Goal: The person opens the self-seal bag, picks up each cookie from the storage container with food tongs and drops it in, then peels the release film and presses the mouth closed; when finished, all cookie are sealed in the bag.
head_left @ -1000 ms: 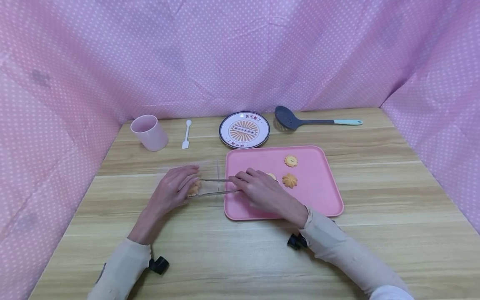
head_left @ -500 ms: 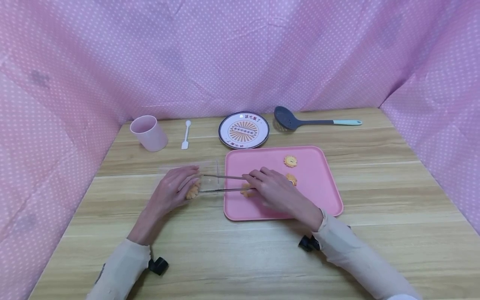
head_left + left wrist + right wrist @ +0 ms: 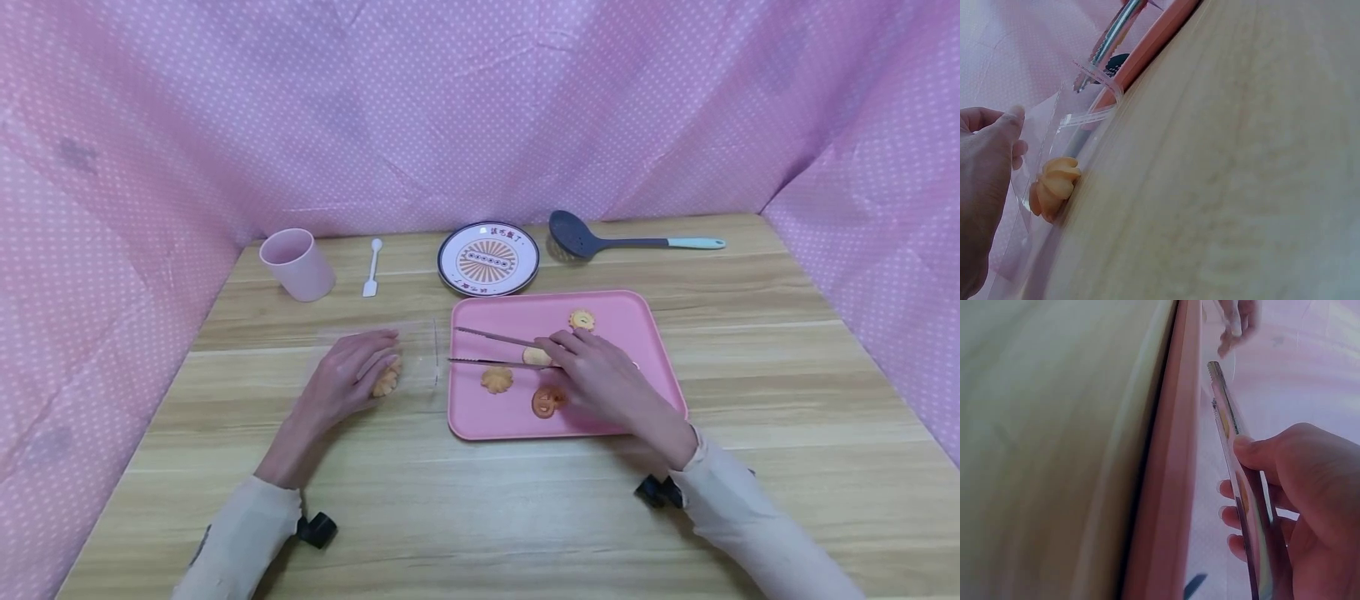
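Observation:
My left hand (image 3: 347,371) pinches a clear plastic bag (image 3: 1063,128) lying left of the tray, its mouth facing the tray. Inside the bag rests a swirled cookie (image 3: 1055,185), partly covered by my fingers in the head view. With my right hand (image 3: 603,379) I hold metal tongs (image 3: 497,337) over the pink tray (image 3: 487,423). The tongs' arms are spread, tips near the tray's left edge, with nothing between the tips. Beneath and around them lie a pale round cookie (image 3: 537,357), a flower-shaped cookie (image 3: 497,380) and a brown pumpkin-like cookie (image 3: 547,402).
A scalloped cookie (image 3: 582,321) lies toward the tray's back. Behind the tray stand a patterned plate (image 3: 488,259) and a slotted spoon (image 3: 576,236). A pink cup (image 3: 302,271) and a small white spatula (image 3: 372,268) are at the back left. Pink dotted cloth hangs around the table.
My right hand has drawn the tongs rightward, out of the bag and over the tray. The swirled cookie stays in the bag. My left hand has hardly moved.

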`<action>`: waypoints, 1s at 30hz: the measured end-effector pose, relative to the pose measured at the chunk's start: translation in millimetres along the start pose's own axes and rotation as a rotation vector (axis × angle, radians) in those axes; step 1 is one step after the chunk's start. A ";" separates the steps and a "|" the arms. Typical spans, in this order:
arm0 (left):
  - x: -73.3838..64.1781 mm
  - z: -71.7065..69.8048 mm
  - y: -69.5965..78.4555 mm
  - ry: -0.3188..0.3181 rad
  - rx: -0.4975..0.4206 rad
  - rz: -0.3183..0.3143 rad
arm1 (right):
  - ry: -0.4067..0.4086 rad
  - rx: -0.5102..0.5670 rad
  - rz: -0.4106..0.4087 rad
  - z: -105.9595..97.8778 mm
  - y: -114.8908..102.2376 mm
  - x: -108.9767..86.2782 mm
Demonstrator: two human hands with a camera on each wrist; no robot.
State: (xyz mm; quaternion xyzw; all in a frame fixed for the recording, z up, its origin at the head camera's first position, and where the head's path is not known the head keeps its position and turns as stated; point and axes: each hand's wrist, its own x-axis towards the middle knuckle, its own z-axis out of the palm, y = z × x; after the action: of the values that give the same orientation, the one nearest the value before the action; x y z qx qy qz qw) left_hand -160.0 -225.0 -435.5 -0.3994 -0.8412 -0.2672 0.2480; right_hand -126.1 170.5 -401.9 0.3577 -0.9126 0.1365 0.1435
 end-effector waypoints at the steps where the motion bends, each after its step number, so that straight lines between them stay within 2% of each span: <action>1: 0.1 0.0 0.1 -0.001 0.003 0.001 | 0.008 0.009 0.007 -1.1 2.9 -2.9; 9: -1.1 -0.1 1.8 -0.005 0.005 -0.002 | 0.045 0.001 0.092 -10.8 22.5 -26.5; 18: 0.8 0.2 0.8 0.000 0.014 0.013 | 0.089 -0.029 0.144 -22.8 38.9 -54.1; 30: 1.2 0.0 0.4 0.001 -0.002 0.008 | 0.112 -0.035 0.216 -30.9 54.7 -78.1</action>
State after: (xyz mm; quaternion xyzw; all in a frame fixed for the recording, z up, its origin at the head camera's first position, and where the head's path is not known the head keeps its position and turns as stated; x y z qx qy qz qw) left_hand -160.3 -224.2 -434.6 -0.4026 -0.8393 -0.2671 0.2491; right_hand -104.0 268.0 -409.5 0.2467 -0.9386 0.1551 0.1847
